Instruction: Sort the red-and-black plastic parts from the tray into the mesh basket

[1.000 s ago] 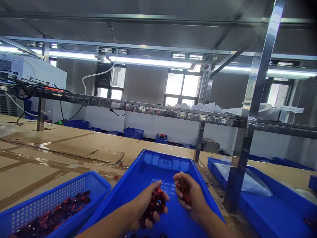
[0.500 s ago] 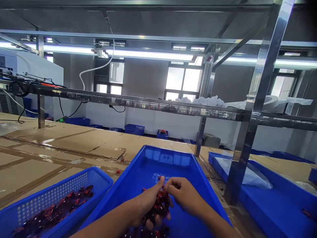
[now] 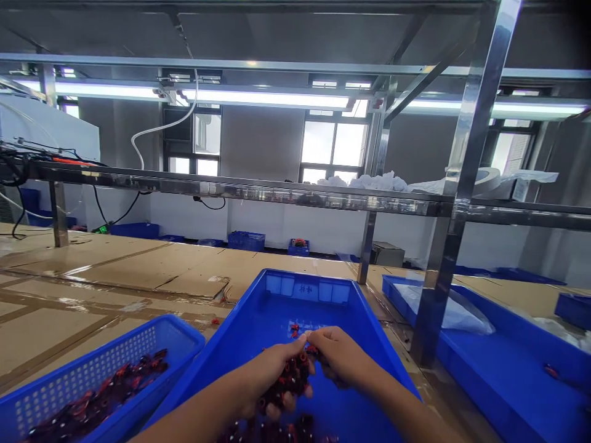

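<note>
My left hand (image 3: pixel 272 378) is cupped around a heap of small red-and-black parts (image 3: pixel 290 378), with some poking out between its fingers. My right hand (image 3: pixel 341 355) sits against it from the right, its fingertips on the top of that heap. A few dark parts show beneath my right palm. Both hands are over a deep blue plastic tray (image 3: pixel 305 289). More of the parts (image 3: pixel 272 431) lie on the tray floor below my hands, and a few red ones (image 3: pixel 294 330) lie just beyond my fingertips.
At left, a perforated blue basket (image 3: pixel 92 369) holds many similar parts. At right, a blue tray (image 3: pixel 480 363) holds a plastic bag. Cardboard (image 3: pixel 129 267) covers the bench. A steel upright (image 3: pixel 462 166) stands right of my hands, below a shelf rail.
My right hand has moved left from its separate position and now meets my left hand. More parts lie on the tray floor. The whole view has shifted slightly.
</note>
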Demonstrator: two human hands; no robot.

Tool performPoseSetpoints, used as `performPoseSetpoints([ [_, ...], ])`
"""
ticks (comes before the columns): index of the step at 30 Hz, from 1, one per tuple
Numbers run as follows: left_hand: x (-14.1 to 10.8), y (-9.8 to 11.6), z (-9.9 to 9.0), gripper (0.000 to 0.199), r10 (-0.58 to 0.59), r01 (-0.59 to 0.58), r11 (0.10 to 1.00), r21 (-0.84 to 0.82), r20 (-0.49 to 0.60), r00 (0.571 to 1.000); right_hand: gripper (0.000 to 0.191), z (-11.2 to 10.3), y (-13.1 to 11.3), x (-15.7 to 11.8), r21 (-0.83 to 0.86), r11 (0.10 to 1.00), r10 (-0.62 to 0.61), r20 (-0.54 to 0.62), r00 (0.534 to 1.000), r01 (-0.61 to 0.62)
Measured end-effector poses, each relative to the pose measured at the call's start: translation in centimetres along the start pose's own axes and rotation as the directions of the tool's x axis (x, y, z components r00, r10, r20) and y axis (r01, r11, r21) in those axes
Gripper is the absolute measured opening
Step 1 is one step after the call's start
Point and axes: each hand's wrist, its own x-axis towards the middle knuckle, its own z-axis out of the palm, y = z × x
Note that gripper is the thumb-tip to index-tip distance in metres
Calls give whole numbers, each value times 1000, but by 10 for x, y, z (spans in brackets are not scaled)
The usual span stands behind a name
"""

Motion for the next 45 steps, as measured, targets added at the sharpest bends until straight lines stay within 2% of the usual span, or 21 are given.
performPoseSetpoints([
  [10,2,1,-6,57,55,-52,994,-91,36,998,55,-5,0,-2,98,991,-94,52,994,88],
  [14,1,3,-8,55,92,-87,992,-87,44,995,51,-5,0,-3,155,981,-136,104,985,119],
  [18,2,3,-9,59,110,-109,993,-46,27,994,46,-4,1,-3,170,981,-116,119,986,95],
  [22,4,0,-9,60,97,-96,995,-35,3,995,41,-6,2,-3,288,957,-74,151,986,28],
  [28,0,3,-6,52,83,-88,992,-94,-53,995,37,-18,-4,-3,494,868,-118,93,989,58],
  [31,-2,6,-5,46,90,-96,989,-109,-63,994,33,-21,-4,-3,524,845,-156,51,987,106],
  [33,-1,6,-5,44,91,-99,988,-119,-68,993,29,-19,-2,-2,506,854,-162,33,986,123],
  [35,0,6,-5,43,98,-110,986,-126,-96,991,25,-13,0,-1,399,901,-186,1,983,170],
  [37,1,6,-5,42,106,-123,984,-132,-130,986,18,-7,1,-1,117,949,-286,-66,956,292],
  [39,2,6,-6,39,111,-130,984,-124,-148,983,20,-2,0,-3,-207,902,-403,-85,911,380],
  [40,2,6,-6,38,110,-128,985,-119,-147,983,24,-1,0,-4,-310,866,-434,-70,898,393],
  [42,1,5,-6,35,106,-122,986,-112,-139,985,28,0,-1,-6,-361,847,-425,-19,905,390],
  [45,1,4,-6,33,92,-109,986,-126,-134,987,30,-3,-2,-8,-312,856,-411,73,909,412],
])
